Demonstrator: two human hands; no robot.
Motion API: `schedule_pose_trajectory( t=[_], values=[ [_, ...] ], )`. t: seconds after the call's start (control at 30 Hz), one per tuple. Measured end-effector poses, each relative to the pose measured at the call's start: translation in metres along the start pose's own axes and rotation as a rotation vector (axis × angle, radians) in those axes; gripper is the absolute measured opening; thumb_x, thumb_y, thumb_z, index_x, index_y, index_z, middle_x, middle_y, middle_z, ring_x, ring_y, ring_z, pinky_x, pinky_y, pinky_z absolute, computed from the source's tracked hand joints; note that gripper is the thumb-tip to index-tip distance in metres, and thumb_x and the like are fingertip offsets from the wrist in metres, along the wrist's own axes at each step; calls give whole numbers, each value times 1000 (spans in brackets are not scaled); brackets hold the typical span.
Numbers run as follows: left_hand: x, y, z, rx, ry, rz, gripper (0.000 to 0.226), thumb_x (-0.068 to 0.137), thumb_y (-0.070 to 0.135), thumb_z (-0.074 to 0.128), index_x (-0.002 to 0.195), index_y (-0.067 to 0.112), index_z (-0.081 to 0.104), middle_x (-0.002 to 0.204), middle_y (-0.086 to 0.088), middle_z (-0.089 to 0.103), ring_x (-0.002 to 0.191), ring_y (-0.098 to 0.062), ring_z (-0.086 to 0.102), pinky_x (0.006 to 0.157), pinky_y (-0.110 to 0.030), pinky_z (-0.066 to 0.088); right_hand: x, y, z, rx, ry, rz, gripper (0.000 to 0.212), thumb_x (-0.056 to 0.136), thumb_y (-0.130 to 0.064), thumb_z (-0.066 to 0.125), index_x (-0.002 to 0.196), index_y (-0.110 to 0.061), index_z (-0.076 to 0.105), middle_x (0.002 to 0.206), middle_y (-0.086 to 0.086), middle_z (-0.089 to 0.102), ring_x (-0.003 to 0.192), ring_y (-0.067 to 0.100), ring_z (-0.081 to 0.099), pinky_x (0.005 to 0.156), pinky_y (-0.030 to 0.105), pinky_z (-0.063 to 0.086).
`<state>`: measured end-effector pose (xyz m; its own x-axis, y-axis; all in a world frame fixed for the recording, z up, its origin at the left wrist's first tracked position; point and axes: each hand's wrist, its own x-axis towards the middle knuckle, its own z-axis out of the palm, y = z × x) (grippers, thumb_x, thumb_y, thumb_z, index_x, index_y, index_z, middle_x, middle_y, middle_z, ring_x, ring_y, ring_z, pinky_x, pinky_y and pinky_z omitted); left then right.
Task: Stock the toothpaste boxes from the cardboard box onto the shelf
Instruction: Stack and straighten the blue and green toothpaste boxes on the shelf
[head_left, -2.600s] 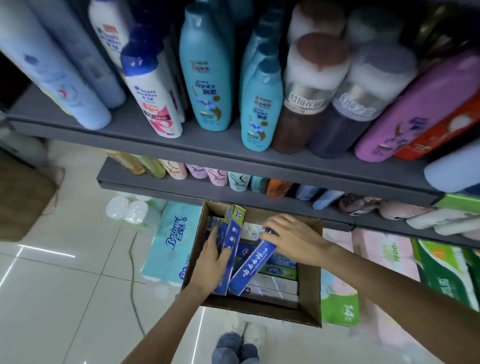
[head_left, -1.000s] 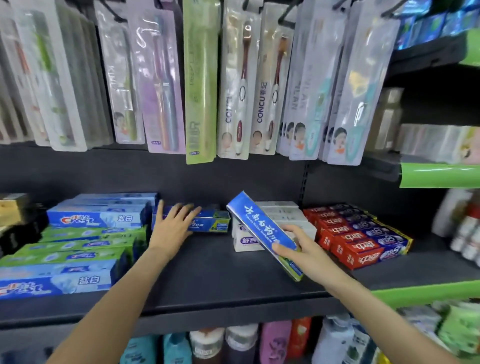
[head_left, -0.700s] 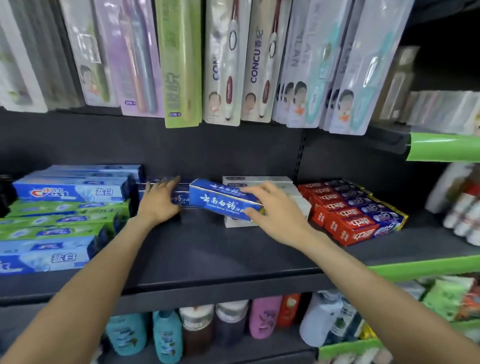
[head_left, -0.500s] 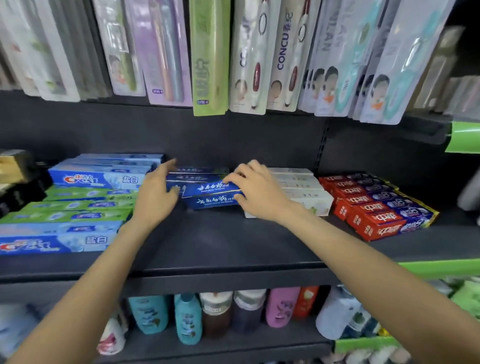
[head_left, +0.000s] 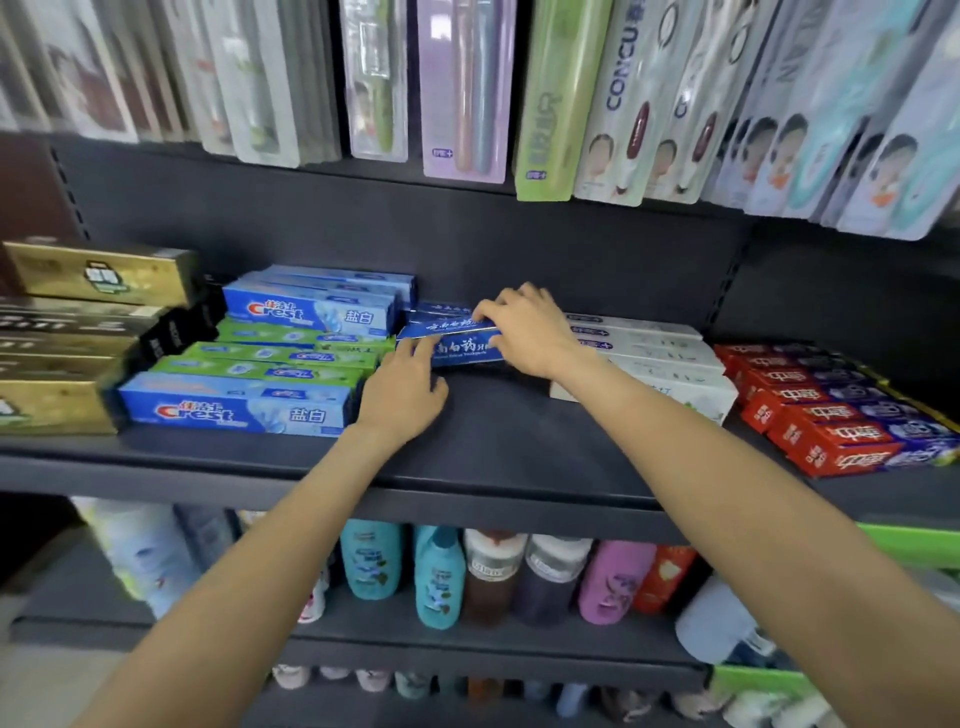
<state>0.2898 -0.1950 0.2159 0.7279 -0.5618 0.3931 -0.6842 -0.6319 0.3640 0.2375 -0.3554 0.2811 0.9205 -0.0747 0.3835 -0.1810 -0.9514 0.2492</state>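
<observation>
Nearest the camera, two bare forearms reach up and forward over the front lip of the dark shelf (head_left: 498, 457). The left hand (head_left: 402, 395) lies on the shelf board with its fingers stretched out and relaxed, their tips touching the front face of the dark blue toothpaste box (head_left: 457, 345) near its left end. The right hand (head_left: 530, 332) sits on top of that box from the right — its fingers are curled over the box's upper edge, gripping it. The box lies flat on the shelf, long side toward the front, between the stacked blue and green Crest boxes (head_left: 270, 369) on the left and the white toothpaste boxes (head_left: 654, 358) on the right; further dark blue boxes lie just behind it. Farther right sit red toothpaste boxes (head_left: 831, 415). Behind and above — hanging toothbrush packs (head_left: 571, 98).
</observation>
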Motion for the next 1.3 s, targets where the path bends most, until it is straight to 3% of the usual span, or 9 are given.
schedule_pose_trajectory(
  t=[0.17,0.3,0.47,0.63,0.77,0.9,1.0,1.13,1.3],
  values=[
    [-2,-7,-1,-50,81,11,52,90,20,51,140,16,36,131,-10,43,118,-30,45,87,-43,45,-9,-2,27,24,-30,21,38,89,-16,57,126,-22,49,129,3,52,119,25,41,97,36,33],
    [-12,-7,-9,-35,128,37,39,91,28,52,129,20,48,114,0,63,110,-25,53,84,-37,44,-28,-6,38,16,27,62,47,81,-1,60,126,-13,54,136,9,47,122,31,42,97,39,34],
    [-82,18,-35,-223,386,131,23,91,34,48,105,23,63,81,9,69,80,-18,64,67,-29,42,-122,-36,7,288,482,36,24,81,-5,56,101,-12,68,99,3,68,94,24,56,84,30,36],
    [-205,13,-7,-463,454,192,29,94,27,43,96,12,68,68,5,65,59,-11,59,58,-25,45,-253,-90,12,456,469,41,20,90,-10,52,101,-10,69,90,2,69,82,23,63,72,35,49],
    [-270,-24,58,-464,171,64,28,94,30,43,100,14,66,70,7,65,59,-15,60,55,-35,49,-324,-122,68,434,182,-17,19,86,-10,56,100,-13,69,82,1,69,75,22,63,65,33,51],
    [-322,-76,140,-391,-338,-60,32,83,17,56,116,16,57,95,5,66,86,-21,62,75,-35,51,-376,-142,141,401,-144,-19,24,83,-16,47,99,-16,65,78,0,67,72,23,63,58,32,53],
    [-355,-97,189,-304,-588,-131,40,82,7,60,122,11,54,107,-8,64,100,-30,60,82,-36,49,-402,-162,190,382,-332,-37,23,77,-17,52,95,-16,65,82,2,69,77,26,63,67,34,54],
    [-381,-104,239,-54,-787,-212,54,90,21,54,139,10,34,132,-15,45,122,-34,41,97,-40,37,-422,-188,252,354,-557,-96,36,58,-11,78,91,-15,67,79,3,67,76,27,62,67,35,54],
    [-419,-119,278,165,-929,-352,77,91,30,54,146,3,8,149,-23,18,134,-37,27,107,-40,31,-422,-216,310,335,-678,-282,53,61,-3,76,111,-17,64,107,2,65,99,23,60,79,34,48]
  ],
)
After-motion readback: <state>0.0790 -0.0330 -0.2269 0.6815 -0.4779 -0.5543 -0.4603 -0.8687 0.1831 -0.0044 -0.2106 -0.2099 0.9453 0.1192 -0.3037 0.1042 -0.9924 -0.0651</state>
